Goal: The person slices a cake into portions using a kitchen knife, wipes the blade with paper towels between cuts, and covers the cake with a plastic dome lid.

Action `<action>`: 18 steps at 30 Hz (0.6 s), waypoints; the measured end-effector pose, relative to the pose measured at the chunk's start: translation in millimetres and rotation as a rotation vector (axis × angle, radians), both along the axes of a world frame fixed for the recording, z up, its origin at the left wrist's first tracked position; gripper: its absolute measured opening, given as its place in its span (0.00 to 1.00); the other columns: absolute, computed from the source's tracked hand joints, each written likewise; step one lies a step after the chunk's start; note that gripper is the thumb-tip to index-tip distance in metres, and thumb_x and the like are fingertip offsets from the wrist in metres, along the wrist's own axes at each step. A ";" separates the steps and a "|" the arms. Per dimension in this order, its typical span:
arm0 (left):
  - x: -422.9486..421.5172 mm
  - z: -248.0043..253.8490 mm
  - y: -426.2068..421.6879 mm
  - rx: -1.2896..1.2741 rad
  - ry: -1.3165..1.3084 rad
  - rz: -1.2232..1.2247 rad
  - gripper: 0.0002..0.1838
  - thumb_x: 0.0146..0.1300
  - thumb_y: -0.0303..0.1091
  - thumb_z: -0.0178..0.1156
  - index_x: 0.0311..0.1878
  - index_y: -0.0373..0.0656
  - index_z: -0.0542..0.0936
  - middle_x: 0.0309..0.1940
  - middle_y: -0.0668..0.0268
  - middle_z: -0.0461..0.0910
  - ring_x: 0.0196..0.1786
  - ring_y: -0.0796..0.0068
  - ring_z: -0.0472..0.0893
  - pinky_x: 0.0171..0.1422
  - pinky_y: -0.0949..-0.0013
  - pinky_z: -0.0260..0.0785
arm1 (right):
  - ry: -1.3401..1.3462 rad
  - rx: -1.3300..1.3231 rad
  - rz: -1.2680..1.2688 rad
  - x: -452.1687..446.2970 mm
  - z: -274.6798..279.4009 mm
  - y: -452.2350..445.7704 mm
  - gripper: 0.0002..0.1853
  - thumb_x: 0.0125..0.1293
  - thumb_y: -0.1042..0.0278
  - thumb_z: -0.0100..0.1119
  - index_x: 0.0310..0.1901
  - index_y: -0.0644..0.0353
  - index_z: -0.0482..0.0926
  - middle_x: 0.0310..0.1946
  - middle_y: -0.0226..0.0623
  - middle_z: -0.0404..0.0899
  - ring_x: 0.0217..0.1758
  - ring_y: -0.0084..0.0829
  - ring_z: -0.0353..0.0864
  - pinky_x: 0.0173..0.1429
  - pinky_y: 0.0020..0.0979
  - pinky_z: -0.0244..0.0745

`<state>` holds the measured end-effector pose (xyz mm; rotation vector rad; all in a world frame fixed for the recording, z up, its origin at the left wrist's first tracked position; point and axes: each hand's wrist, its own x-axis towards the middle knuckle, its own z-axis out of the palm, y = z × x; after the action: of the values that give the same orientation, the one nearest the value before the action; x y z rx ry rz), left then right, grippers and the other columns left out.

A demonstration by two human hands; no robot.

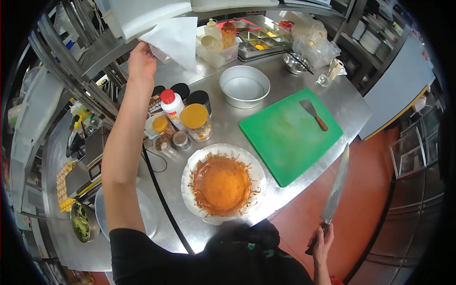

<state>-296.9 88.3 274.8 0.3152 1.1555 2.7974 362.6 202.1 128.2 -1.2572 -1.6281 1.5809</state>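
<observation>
My left hand [142, 61] is raised to the shelf at the upper left, its fingers closed on the edge of a white paper sheet [176, 42] that hangs from the shelf. At the lower right my right hand [321, 243] grips the dark handle of a long knife [336, 190], blade pointing up, out past the table's edge. Between my arms a round, browned cake [222, 185] sits in crinkled white paper on the steel table [228, 126]. A green cutting board [289, 135] lies to its right, with a wooden-handled spatula [314, 115] on top.
A round metal cake pan [244, 86] stands behind the cake. Several jars and bottles, including a yellow-lidded jar [196, 122], cluster below my left forearm. Steel topping trays [263, 43], a metal bowl [296, 63] and plastic bags [313, 40] line the back. A black strip [164, 199] crosses the table.
</observation>
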 end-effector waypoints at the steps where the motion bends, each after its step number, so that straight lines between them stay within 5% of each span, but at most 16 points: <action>1: -5.1 -3.7 3.5 0.074 0.030 0.000 0.15 0.52 0.19 0.54 0.45 0.35 0.75 0.42 0.60 0.78 0.43 0.65 0.78 0.49 0.65 0.71 | 0.016 0.002 -0.004 1.9 -1.3 -1.3 0.07 0.68 0.71 0.45 0.45 0.62 0.65 0.19 0.28 0.64 0.12 0.18 0.63 0.15 0.20 0.61; 2: -9.8 -14.9 1.9 0.078 0.029 -0.008 0.15 0.52 0.19 0.54 0.45 0.35 0.75 0.42 0.60 0.78 0.43 0.65 0.78 0.49 0.65 0.71 | 0.032 0.003 -0.009 3.7 -2.0 -2.9 0.07 0.68 0.71 0.45 0.45 0.61 0.65 0.19 0.28 0.64 0.12 0.18 0.63 0.15 0.20 0.61; 3: -20.8 -35.0 -3.2 -0.251 0.350 0.001 0.13 0.56 0.21 0.51 0.45 0.36 0.76 0.40 0.60 0.78 0.42 0.66 0.78 0.48 0.66 0.71 | 0.031 0.005 -0.016 5.7 -2.3 -4.4 0.07 0.68 0.71 0.45 0.45 0.61 0.65 0.19 0.28 0.64 0.12 0.18 0.63 0.15 0.20 0.61; 5: 0.5 -57.0 3.0 -0.440 0.229 -0.021 0.12 0.52 0.20 0.55 0.41 0.36 0.77 0.36 0.63 0.78 0.37 0.72 0.78 0.41 0.70 0.71 | 0.036 0.007 -0.033 10.2 -3.9 -9.4 0.08 0.68 0.70 0.46 0.47 0.62 0.65 0.19 0.28 0.64 0.12 0.18 0.63 0.15 0.20 0.61; 7: 64.9 -97.3 1.9 -0.963 0.439 0.025 0.03 0.51 0.24 0.58 0.24 0.41 0.79 0.19 0.71 0.75 0.24 0.80 0.72 0.28 0.71 0.63 | 0.059 -0.028 -0.053 12.1 -9.5 -13.3 0.09 0.68 0.70 0.46 0.47 0.61 0.65 0.19 0.28 0.64 0.12 0.18 0.63 0.15 0.20 0.61; 8: 105.4 -112.3 3.3 -1.219 0.498 -0.024 0.02 0.51 0.25 0.58 0.25 0.39 0.79 0.19 0.71 0.76 0.24 0.81 0.71 0.28 0.72 0.63 | 0.090 -0.054 -0.068 11.9 -13.5 -14.8 0.10 0.69 0.70 0.46 0.48 0.61 0.65 0.19 0.28 0.64 0.12 0.18 0.63 0.15 0.20 0.61; 14: 317.5 -151.4 17.8 -0.802 0.348 -0.653 0.10 0.59 0.19 0.55 0.41 0.34 0.82 0.30 0.71 0.82 0.33 0.83 0.78 0.38 0.77 0.70 | 0.224 -0.157 0.117 -25.5 7.7 -17.8 0.11 0.68 0.69 0.48 0.49 0.62 0.66 0.18 0.30 0.66 0.12 0.21 0.65 0.16 0.22 0.63; 18: 374.8 -160.4 33.0 -0.863 0.176 -0.812 0.10 0.60 0.23 0.58 0.44 0.34 0.80 0.35 0.69 0.82 0.39 0.85 0.78 0.43 0.76 0.69 | 0.414 -0.244 0.268 -46.8 30.0 -20.1 0.11 0.68 0.68 0.48 0.47 0.64 0.66 0.20 0.34 0.68 0.12 0.24 0.67 0.17 0.23 0.65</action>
<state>77.9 121.2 114.4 0.7243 1.6442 1.4580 315.8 182.0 158.2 -0.7674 -1.4083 2.0930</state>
